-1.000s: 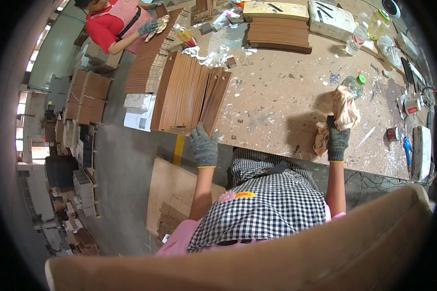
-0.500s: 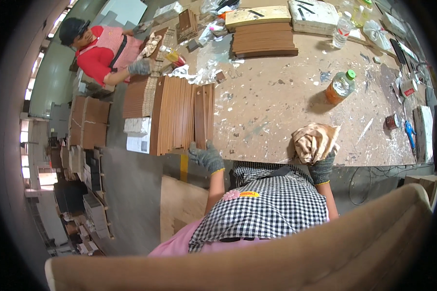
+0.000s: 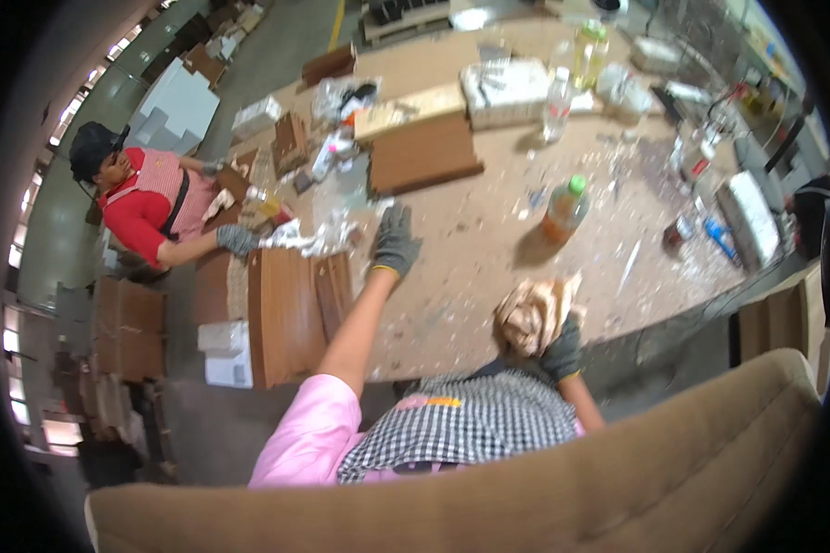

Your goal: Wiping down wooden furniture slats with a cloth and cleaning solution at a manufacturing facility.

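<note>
My left hand (image 3: 397,241), in a grey knit glove, reaches far over the worktable (image 3: 443,313) with its fingers stretched out and nothing in them. Just left of that forearm lies a row of brown wooden boards (image 3: 288,318), with a few narrower brown strips (image 3: 333,293) at its right end. Beyond the hand is a stack of brown boards (image 3: 424,157). Near the table's front edge my right hand (image 3: 561,350), gloved too, grips a crumpled tan striped cloth (image 3: 533,315). Its fingers are partly hidden behind the cloth.
A green-capped bottle (image 3: 564,210) of orange liquid stands past the cloth. A clear bottle (image 3: 557,106), a small can (image 3: 679,230) and blue scissors (image 3: 720,240) are farther right. At the left a co-worker (image 3: 148,198) in red works beside white crumpled plastic (image 3: 318,235).
My left hand has left the near end of the narrow strips and reached forward across the table. My right hand keeps the cloth. The view has shifted and tilted.
</note>
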A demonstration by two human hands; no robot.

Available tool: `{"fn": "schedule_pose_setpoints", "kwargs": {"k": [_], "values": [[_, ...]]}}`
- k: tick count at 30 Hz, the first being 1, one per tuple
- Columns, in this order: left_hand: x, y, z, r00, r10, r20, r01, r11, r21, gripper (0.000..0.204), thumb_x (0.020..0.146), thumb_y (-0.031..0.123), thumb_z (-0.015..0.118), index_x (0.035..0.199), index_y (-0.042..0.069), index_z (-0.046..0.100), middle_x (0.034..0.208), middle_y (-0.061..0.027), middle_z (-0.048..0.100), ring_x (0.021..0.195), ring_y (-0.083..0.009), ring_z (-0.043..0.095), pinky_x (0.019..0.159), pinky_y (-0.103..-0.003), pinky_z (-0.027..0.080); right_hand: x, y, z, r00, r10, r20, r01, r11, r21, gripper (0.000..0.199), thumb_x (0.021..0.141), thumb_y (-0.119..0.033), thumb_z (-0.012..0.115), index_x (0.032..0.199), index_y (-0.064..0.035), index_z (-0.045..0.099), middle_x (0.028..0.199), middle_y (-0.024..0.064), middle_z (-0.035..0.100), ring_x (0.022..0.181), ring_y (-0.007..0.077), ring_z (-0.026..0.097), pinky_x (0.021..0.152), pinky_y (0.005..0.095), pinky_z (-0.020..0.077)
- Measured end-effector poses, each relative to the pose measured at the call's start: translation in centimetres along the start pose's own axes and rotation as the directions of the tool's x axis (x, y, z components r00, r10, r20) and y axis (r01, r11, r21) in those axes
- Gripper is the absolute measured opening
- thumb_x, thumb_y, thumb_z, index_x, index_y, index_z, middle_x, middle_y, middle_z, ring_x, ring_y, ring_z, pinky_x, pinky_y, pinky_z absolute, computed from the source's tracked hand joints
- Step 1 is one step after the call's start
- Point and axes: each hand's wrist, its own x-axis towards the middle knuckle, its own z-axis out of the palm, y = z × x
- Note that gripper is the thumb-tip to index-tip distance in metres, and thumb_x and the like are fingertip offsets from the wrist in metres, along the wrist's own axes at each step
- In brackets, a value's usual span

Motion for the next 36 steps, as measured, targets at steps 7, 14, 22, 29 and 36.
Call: {"fn": "schedule_pose_setpoints", "kwargs": {"k": [7, 14, 22, 29, 36], "values": [[4.2, -10.3, 0.0, 0.954, -0.297, -0.036, 0.293, 0.905, 0.31, 0.044, 0.085, 0.023, 0.062, 0.125, 0.006, 0.057, 0.132, -0.0195, 0.053, 0.126, -0.0369, 0.047, 0.108, -0.046, 0.038, 1.0, -2.7, 2.5, 0.999, -0.028, 0.024, 0.03, 0.997, -0.077, 0.076, 0.084, -0.052, 0.063, 0.146, -0.0113, 0.046, 0.144, 0.0169, 0.05, 0.132, 0.0396, 0.046, 0.109, 0.05, 0.0367], [9.7, -9.9, 4.2, 0.955, -0.272, -0.115, 0.29, 0.935, 0.202, 0.02, 0.094, 0.017, 0.049, 0.106, 0.01, 0.063, 0.111, -0.0164, 0.061, 0.11, -0.0328, 0.057, 0.091, -0.044, 0.05, 1.4, -2.8, -0.1, 0.994, 0.016, 0.104, 0.0, 0.989, -0.15, 0.078, 0.087, -0.06, 0.055, 0.15, -0.0152, 0.042, 0.151, 0.0113, 0.046, 0.139, 0.0323, 0.043, 0.112, 0.0493, 0.0348], [12.5, -7.7, 4.4, 0.952, -0.05, -0.302, 0.168, 0.911, 0.376, 0.015, 0.09, 0.017, 0.052, 0.1, 0.012, 0.062, 0.1, -0.0124, 0.063, 0.1, -0.0299, 0.061, 0.083, -0.045, 0.051, 4.4, -6.6, -4.4, 0.996, 0.067, 0.053, -0.062, 0.994, -0.086, 0.07, 0.082, -0.057, 0.064, 0.136, -0.0149, 0.054, 0.132, 0.0099, 0.059, 0.12, 0.0336, 0.055, 0.099, 0.0485, 0.0416], [10.1, -11.6, 3.7, 0.999, -0.051, -0.003, 0.048, 0.901, 0.431, 0.019, 0.092, 0.017, 0.053, 0.093, 0.017, 0.071, 0.096, -0.0083, 0.068, 0.099, -0.0289, 0.066, 0.084, -0.047, 0.052, 3.3, -7.4, -4.7, 0.995, 0.007, 0.103, 0.0, 0.998, -0.068, 0.072, 0.08, -0.057, 0.066, 0.137, -0.0152, 0.053, 0.131, 0.0118, 0.058, 0.122, 0.0354, 0.054, 0.101, 0.0495, 0.0412], [2.3, -1.1, -0.8, 0.985, -0.165, 0.043, 0.169, 0.91, -0.378, 0.033, 0.094, 0.031, 0.054, 0.106, 0.002, 0.066, 0.106, -0.0229, 0.067, 0.102, -0.0427, 0.062, 0.092, -0.05, 0.049, 0.7, -4.5, -2.5, 0.997, -0.063, -0.037, 0.059, 0.993, -0.099, 0.073, 0.081, -0.052, 0.066, 0.141, -0.0123, 0.052, 0.14, 0.0196, 0.052, 0.13, 0.0407, 0.048, 0.108, 0.0539, 0.0378]]}}
